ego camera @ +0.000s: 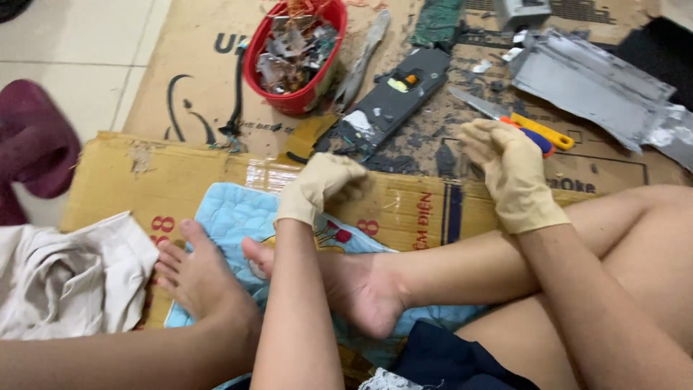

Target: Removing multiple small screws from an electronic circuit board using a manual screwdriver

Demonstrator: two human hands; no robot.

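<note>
Your gloved right hand [514, 173] grasps the knife's orange-blue handle [545, 135], blade [476, 103] pointing away-left. Your left hand [317, 185] rests loosely curled, holding nothing, just short of the black circuit housing [393, 101]; a red bowl of scrap [292, 54] sits beyond-left on printed brown cardboard [180, 180].

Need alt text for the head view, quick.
Seated cross-legged on flattened cardboard, a person's gloved right hand rests on a yellow-handled knife, while the gloved left hand curls empty near a black dismantled device. A red bowl holds scrap.
</note>
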